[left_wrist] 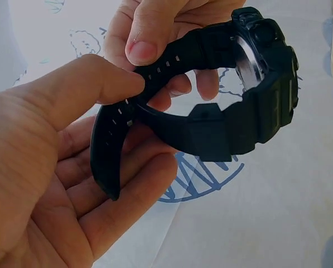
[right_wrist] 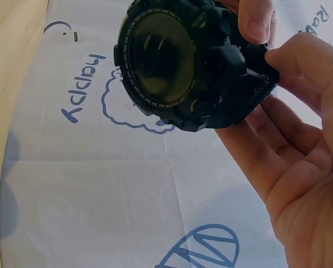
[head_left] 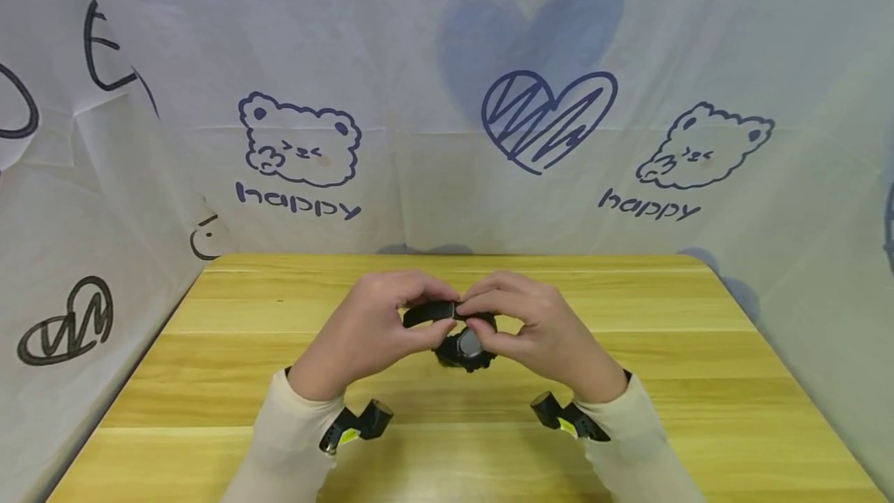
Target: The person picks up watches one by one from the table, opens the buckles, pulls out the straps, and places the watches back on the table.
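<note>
Both hands hold a black wristwatch [head_left: 469, 343] over the middle of the table. Its strap [left_wrist: 113, 145] forms a loop, and the punched end sticks out past where the two strap ends overlap. My left hand [head_left: 380, 324] pinches the strap at that overlap between thumb and fingers. My right hand [head_left: 534, 320] pinches the strap beside it, its thumb near the row of holes. In the right wrist view the round watch face [right_wrist: 160, 56] is turned toward the camera, away from the fingers. The buckle is hidden by the fingers.
Under the hands is a wooden table [head_left: 468, 441]. A white cloth [head_left: 419, 60] with blue bears, hearts and lettering hangs behind it and along the sides. A small black camera [head_left: 373, 419] is strapped on the left wrist, another camera [head_left: 548, 410] on the right.
</note>
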